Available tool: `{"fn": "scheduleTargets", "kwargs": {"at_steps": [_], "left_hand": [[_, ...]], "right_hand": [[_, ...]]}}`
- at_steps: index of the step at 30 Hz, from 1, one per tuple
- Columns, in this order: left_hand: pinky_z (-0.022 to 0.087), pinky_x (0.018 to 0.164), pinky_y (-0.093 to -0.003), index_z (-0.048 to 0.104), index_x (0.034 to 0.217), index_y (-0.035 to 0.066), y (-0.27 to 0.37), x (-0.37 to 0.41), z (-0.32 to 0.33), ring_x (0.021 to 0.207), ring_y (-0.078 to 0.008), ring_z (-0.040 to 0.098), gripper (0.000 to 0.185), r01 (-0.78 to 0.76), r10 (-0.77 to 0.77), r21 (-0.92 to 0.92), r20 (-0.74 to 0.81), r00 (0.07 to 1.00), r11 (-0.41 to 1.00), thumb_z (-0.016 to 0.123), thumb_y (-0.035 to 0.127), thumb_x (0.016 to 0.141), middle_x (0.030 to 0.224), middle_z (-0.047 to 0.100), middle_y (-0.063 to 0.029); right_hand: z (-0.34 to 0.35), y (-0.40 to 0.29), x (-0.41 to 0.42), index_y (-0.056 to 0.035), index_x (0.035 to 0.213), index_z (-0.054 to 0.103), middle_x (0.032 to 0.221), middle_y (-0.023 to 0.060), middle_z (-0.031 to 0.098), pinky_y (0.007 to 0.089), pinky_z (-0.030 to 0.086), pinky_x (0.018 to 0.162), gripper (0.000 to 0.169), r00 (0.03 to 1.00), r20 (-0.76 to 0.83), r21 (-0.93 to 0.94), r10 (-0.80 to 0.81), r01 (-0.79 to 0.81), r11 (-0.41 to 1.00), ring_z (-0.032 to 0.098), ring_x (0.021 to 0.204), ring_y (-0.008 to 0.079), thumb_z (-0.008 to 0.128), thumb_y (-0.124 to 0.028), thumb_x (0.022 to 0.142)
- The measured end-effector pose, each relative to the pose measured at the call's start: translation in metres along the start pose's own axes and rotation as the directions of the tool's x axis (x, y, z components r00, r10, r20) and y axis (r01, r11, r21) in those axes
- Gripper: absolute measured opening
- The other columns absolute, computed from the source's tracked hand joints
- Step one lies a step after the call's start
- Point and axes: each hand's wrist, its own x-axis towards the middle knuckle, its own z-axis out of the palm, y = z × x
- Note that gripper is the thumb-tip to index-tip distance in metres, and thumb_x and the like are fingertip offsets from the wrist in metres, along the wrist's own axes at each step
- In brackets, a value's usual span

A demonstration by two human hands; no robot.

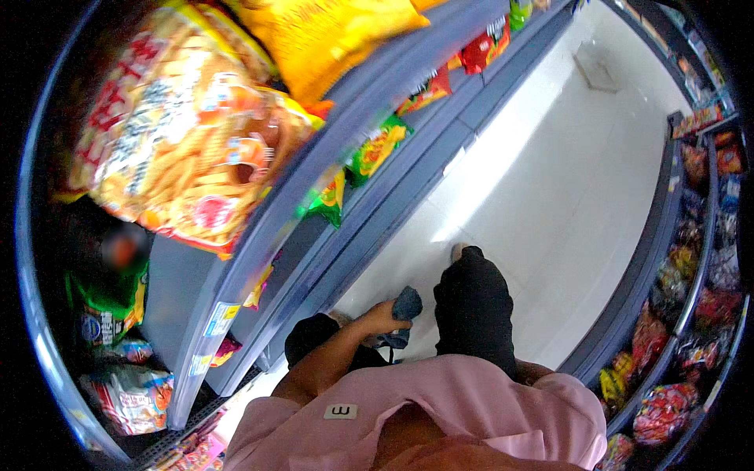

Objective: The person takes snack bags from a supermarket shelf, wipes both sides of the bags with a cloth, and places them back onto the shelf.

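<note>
Near the bottom centre, my left hand [383, 318] is closed around a dark blue-grey cloth [407, 303], held low between my legs over the floor. A thin dark strap or cord hangs below the bunched cloth. My right hand is out of view; only part of that arm shows beside my dark trousers [474, 306]. Up and to the left, a large snack bag [194, 141] lies on the grey shelf [182, 282], with a yellow bag [330, 41] beyond it. Green and yellow packets [377, 150] sit on the lower shelf.
Shelving with a raised front rail runs diagonally along the left. A pale glossy aisle floor [565, 194] stretches ahead. Curved racks of bagged sweets or snacks [665, 412] line the right side. A white and red bag [135, 400] lies at the lower left.
</note>
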Motion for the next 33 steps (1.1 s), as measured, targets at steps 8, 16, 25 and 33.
{"fn": "scheduleTargets", "kwargs": {"at_steps": [8, 16, 25, 33], "left_hand": [[0.051, 0.092, -0.0396, 0.062, 0.125, 0.002, -0.02, 0.004, -0.027, 0.106, -0.03, 0.066, 0.067, 0.041, -0.028, 0.058, -0.203, 0.979, 0.997, 0.085, 0.038, 0.073, 0.116, 0.069, -0.0171], [0.049, 0.093, -0.0365, 0.058, 0.131, 0.003, 0.024, -0.052, 0.007, 0.105, -0.0253, 0.064, 0.066, 0.026, -0.122, -0.239, -0.394, 0.911, 0.971, 0.081, 0.039, 0.081, 0.115, 0.069, -0.0123], [0.047, 0.096, -0.035, 0.053, 0.137, 0.007, 0.103, -0.102, 0.056, 0.111, -0.0168, 0.059, 0.061, -0.476, 0.11, -0.607, -0.539, 0.835, 0.637, 0.072, 0.043, 0.091, 0.124, 0.061, -0.0044], [0.043, 0.104, -0.0391, 0.05, 0.139, 0.008, 0.176, -0.158, 0.075, 0.119, -0.0195, 0.056, 0.068, -0.601, 0.099, -0.713, -0.611, 0.785, 0.361, 0.053, 0.061, 0.097, 0.131, 0.059, -0.0053]], "right_hand": [[-0.085, -0.015, 0.039, -0.0011, 0.117, 0.066, 0.102, 0.0109, 0.069, 0.0402, 0.051, 0.077, 0.038, 0.993, 0.013, -0.126, -0.121, 0.121, 0.985, 0.065, 0.086, 0.0255, 0.059, -0.033, 0.097], [-0.137, 0.009, 0.158, -0.0012, 0.12, 0.065, 0.104, 0.0108, 0.07, 0.0396, 0.051, 0.078, 0.04, 0.907, 0.09, -0.284, -0.41, 0.418, 0.863, 0.065, 0.086, 0.0254, 0.058, -0.034, 0.098], [-0.156, -0.204, -0.019, -0.0001, 0.146, 0.039, 0.136, 0.0149, 0.055, 0.0393, 0.045, 0.099, 0.057, 0.474, -0.623, 0.17, -0.622, 0.859, 0.483, 0.056, 0.119, 0.03, 0.051, -0.036, 0.103], [-0.029, -0.328, -0.207, -0.0123, 0.151, 0.04, 0.16, 0.0187, 0.029, 0.0496, 0.027, 0.118, 0.093, -0.193, 0.393, -0.135, -0.899, 0.955, -0.264, 0.029, 0.146, 0.0393, 0.083, -0.015, 0.068]]}}
